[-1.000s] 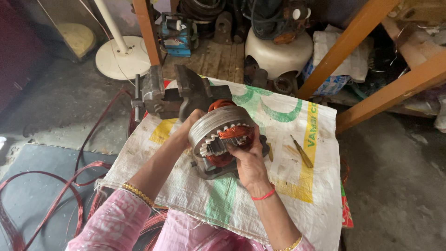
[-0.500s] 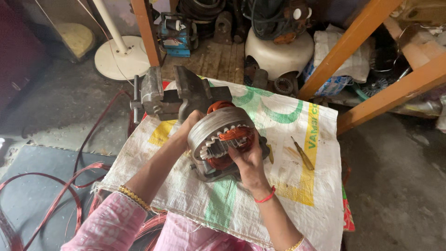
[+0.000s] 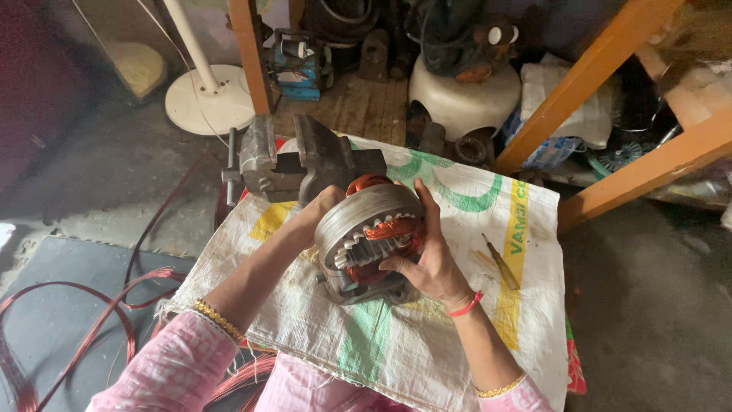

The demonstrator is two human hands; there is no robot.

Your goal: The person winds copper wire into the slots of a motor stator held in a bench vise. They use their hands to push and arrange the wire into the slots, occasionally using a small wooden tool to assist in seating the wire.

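We hold a motor stator (image 3: pixel 371 236) tilted on its side on the woven sack (image 3: pixel 427 336) that covers the counter, just in front of the grey bench vise (image 3: pixel 301 160). Our left hand (image 3: pixel 324 206) cups the back of the steel core, its fingers mostly hidden behind it — we cannot tell how they lie. Our right hand (image 3: pixel 427 255) wraps the near rim, fingers spread up the side and the thumb pressed into the bore against the copper coils (image 3: pixel 385 229). As we judge it, the winding is well along: copper already fills the slots we can see, though the pale slot liners stick out untrimmed and nothing ties the coil ends. A screwdriver (image 3: pixel 499 262) lies apart to the right, and loose copper wire (image 3: pixel 91 305) trails over the floor at left.
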